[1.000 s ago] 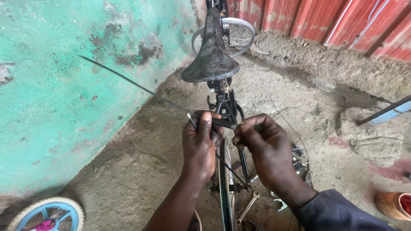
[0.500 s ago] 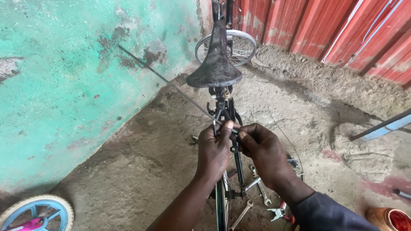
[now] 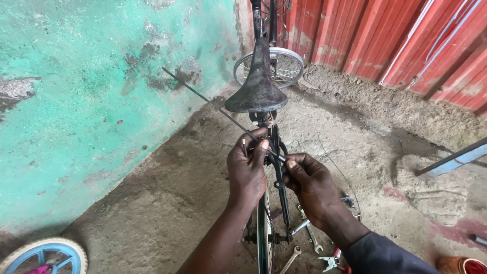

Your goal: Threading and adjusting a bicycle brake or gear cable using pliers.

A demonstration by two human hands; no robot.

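Note:
A bicycle stands in front of me, seen from behind, with its worn black saddle (image 3: 256,86) and rear tyre (image 3: 264,238) in line. My left hand (image 3: 247,170) pinches a thin dark cable (image 3: 203,99) just below the saddle; the cable runs up and left towards the wall. My right hand (image 3: 310,185) grips the cable's lower end beside the black frame stay (image 3: 279,177). The two hands almost touch at the brake area, which they partly hide.
A peeling green wall (image 3: 91,101) stands on the left, red corrugated sheeting (image 3: 406,40) at the back right. Spanners and pliers (image 3: 314,248) lie on the dirt floor by the rear wheel. A small blue-and-white wheel (image 3: 45,256) sits bottom left. A blue bar (image 3: 451,160) leans in from the right.
My view has moved closer and shifted up the bicycle. Both hands have come together under the saddle, and the cable now sticks out further up and left.

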